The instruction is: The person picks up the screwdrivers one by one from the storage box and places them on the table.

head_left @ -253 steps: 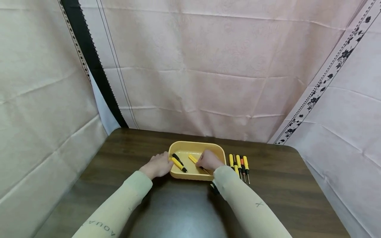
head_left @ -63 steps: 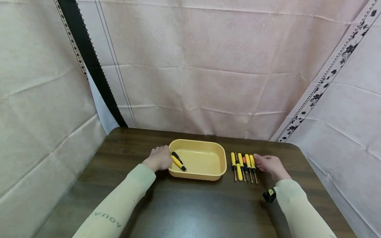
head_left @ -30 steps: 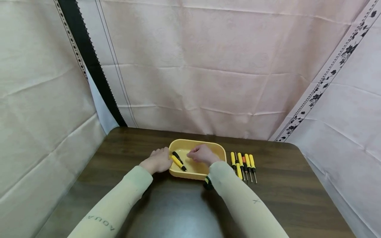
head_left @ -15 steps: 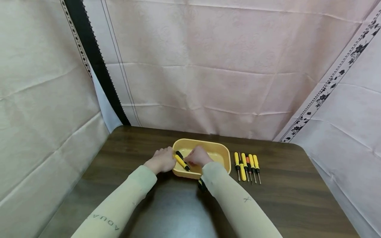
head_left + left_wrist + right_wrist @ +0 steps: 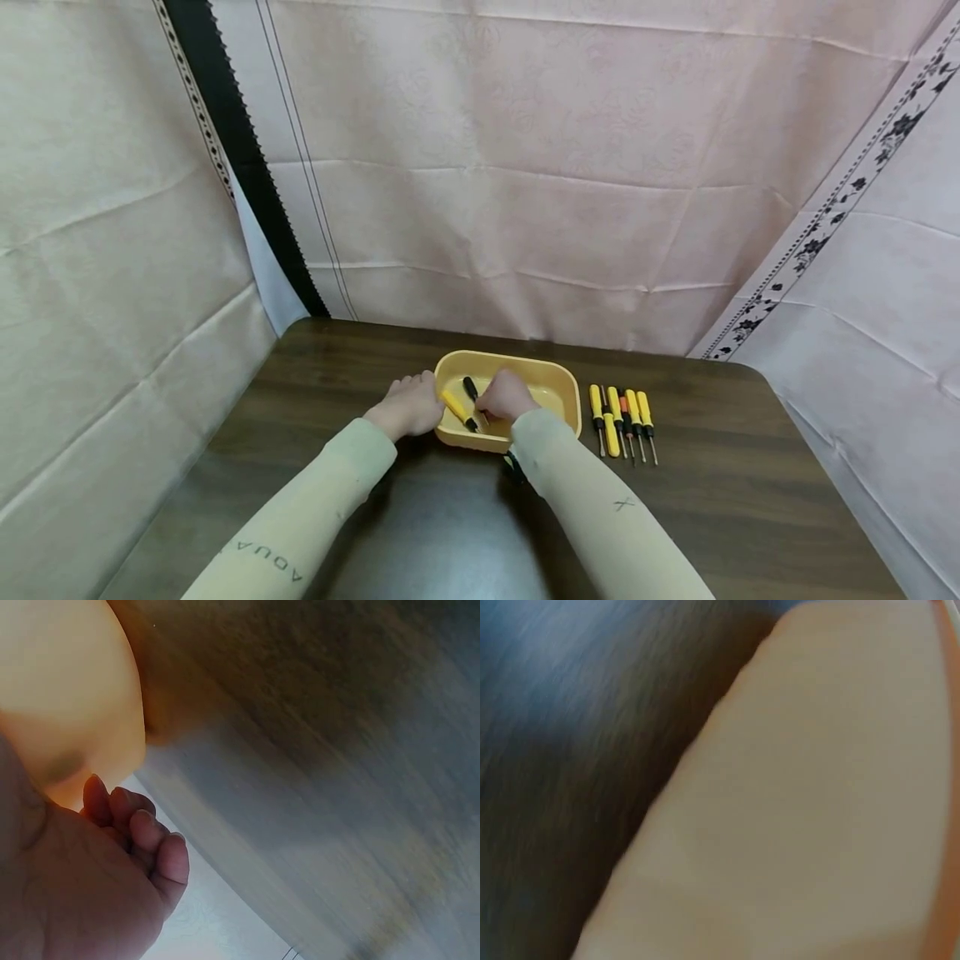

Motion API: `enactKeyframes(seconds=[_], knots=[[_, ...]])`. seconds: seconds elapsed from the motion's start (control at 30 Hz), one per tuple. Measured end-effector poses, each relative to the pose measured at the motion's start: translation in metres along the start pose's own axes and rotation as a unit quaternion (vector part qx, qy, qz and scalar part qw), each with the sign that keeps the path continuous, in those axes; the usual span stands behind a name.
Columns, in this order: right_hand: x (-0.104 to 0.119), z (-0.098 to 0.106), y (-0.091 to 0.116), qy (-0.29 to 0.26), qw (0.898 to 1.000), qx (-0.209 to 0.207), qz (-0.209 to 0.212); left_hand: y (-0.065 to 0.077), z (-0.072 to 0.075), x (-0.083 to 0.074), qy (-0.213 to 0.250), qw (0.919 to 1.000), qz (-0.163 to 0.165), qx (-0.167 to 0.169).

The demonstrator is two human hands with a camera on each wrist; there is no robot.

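Observation:
A yellow tray (image 5: 517, 361) stands near the far side of the table. My left hand (image 5: 412, 406) grips its left rim; in the left wrist view the fingers curl beside the tray's outer wall (image 5: 75, 675). Inside the tray, my right hand (image 5: 507, 395) pinches a black-handled screwdriver (image 5: 470, 387), whose handle shows left of the fingers. Left of it a yellow-handled screwdriver (image 5: 454, 407) lies slanted in the tray. The right wrist view holds only the tray's blurred wall (image 5: 795, 787) and the tabletop; the right fingers are hidden there.
Right of the tray, several screwdrivers lie side by side in a row, among them a yellow-handled one (image 5: 596, 402) and one turned with its yellow handle (image 5: 612, 437) toward me. The dark wooden table (image 5: 720, 467) is backed by a pale cloth (image 5: 570, 208).
My right hand went from the row's right end into the tray, and the black-handled screwdriver has shifted rightward with it. Earlier, a yellow-handled screwdriver went from tray to row. The left hand stays.

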State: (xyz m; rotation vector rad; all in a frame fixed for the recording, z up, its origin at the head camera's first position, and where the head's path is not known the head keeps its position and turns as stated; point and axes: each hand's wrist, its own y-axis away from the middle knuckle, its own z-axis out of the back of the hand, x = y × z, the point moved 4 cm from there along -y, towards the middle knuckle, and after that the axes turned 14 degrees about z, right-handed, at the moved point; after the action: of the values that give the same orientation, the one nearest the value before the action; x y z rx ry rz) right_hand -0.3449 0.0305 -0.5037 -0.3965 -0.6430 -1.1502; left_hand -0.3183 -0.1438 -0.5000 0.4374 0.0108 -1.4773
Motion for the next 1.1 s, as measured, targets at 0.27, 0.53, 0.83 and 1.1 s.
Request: enactKeyframes(seconds=[0.27,0.53,0.83,1.1], knots=[[-0.023,0.027,0.016,0.053,0.997,0.044,-0.028,0.001,0.000,0.000,-0.006,1.0000,0.006,0.000],[-0.037,0.044,0.022,0.032,0.997,0.043,-0.055,0.000,0.000,0.000,-0.005,1.0000,0.008,0.002],[-0.031,0.037,0.017,-0.012,0.999,-0.012,-0.035,-0.001,-0.002,-0.002,0.000,0.9998,0.010,0.016],[-0.028,0.035,0.015,0.018,1.000,0.000,-0.019,-0.001,-0.002,-0.001,0.010,0.9997,0.020,0.008]])
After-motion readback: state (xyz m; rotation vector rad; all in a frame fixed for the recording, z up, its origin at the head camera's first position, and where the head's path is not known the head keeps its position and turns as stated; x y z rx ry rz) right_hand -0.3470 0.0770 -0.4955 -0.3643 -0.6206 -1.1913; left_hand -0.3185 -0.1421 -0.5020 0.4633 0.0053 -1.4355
